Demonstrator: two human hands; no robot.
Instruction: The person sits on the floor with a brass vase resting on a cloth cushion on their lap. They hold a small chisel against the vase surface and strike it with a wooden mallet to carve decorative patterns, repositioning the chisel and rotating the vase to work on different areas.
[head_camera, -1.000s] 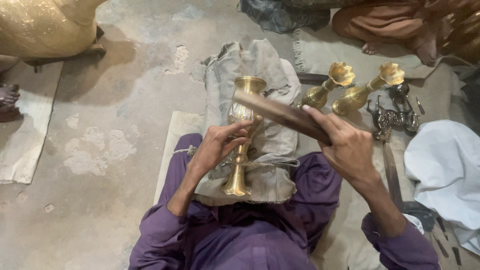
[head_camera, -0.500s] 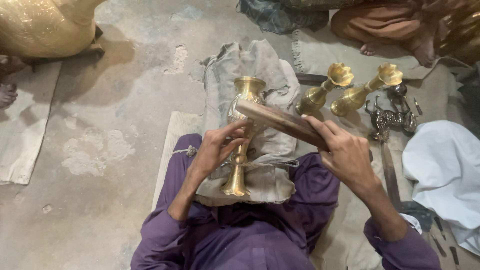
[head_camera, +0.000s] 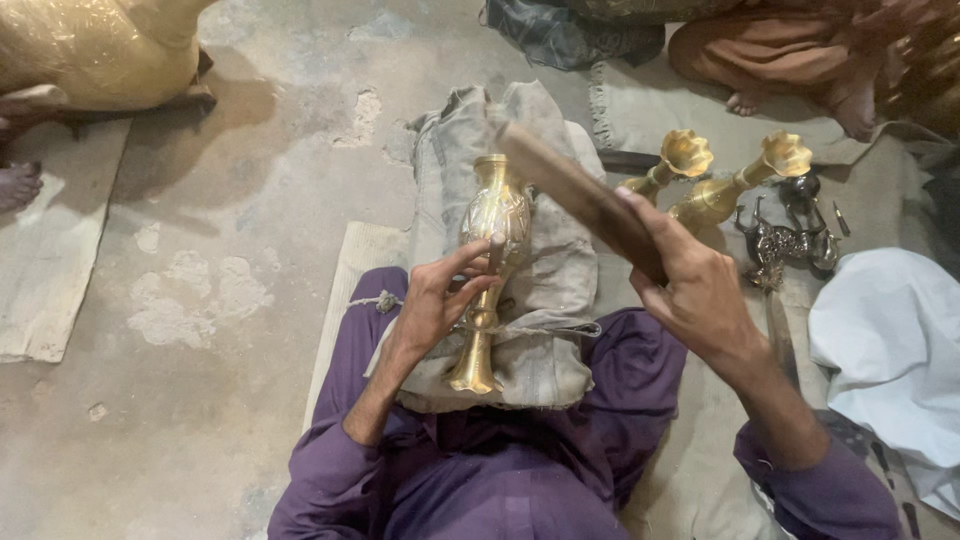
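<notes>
A tall engraved brass vase (head_camera: 492, 250) lies lengthwise on a grey cloth pad (head_camera: 545, 300) across my lap. My left hand (head_camera: 435, 300) grips the vase at its narrow stem, thumb and fingers reaching toward the belly. My right hand (head_camera: 690, 285) is closed around a flat dark wooden bat (head_camera: 575, 195), which slants up and left, its far end raised above the vase's neck and clear of it. My legs are in purple trousers.
Two more brass vases (head_camera: 700, 190) lie at the right beside a pile of dark metal tools (head_camera: 785, 235). A white cloth (head_camera: 890, 340) is at the far right. A gold-wrapped bulky object (head_camera: 90, 50) sits at the top left. Another person sits at the top right.
The wooden bat has swung up off the vase: it lay low across the vase's body, and now its far end is lifted. My left hand stays on the stem.
</notes>
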